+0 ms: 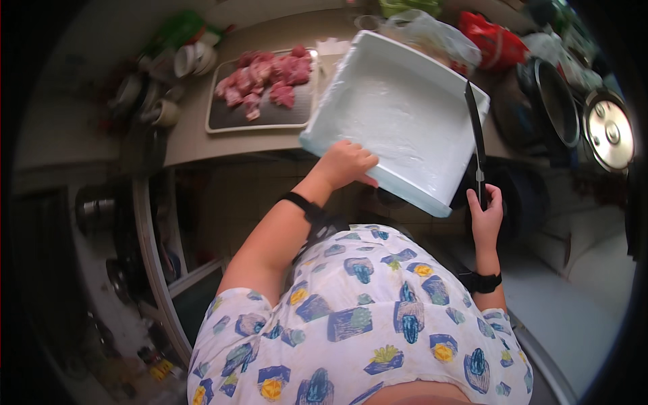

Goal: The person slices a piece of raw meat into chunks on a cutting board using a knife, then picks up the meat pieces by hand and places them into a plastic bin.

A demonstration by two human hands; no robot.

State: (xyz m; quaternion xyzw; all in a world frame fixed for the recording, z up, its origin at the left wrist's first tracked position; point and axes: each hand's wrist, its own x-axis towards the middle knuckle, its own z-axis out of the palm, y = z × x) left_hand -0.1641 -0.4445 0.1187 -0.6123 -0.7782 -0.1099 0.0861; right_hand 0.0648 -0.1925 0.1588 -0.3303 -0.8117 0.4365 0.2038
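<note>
My left hand (349, 163) grips the near rim of a white plastic drawer-like bin (400, 121), tilted over the counter's front edge. Clear plastic film (374, 109) lines the inside of the bin. In my right hand (486, 202) is the black handle of a knife with a dark blade (475, 121); the blade points away from me, in front of the bin's right side. To the left of the bin, pieces of raw meat (253, 76) lie on a dark cutting board with a pale rim (228, 115).
Bowls and cups (195, 59) stand at the counter's left end. Behind the bin are a clear plastic bag (438, 38) and a red bag (491, 43). A large dark pot (554, 109) and a round metal lid (610, 129) are at right. The counter's front edge (233, 156) runs before me.
</note>
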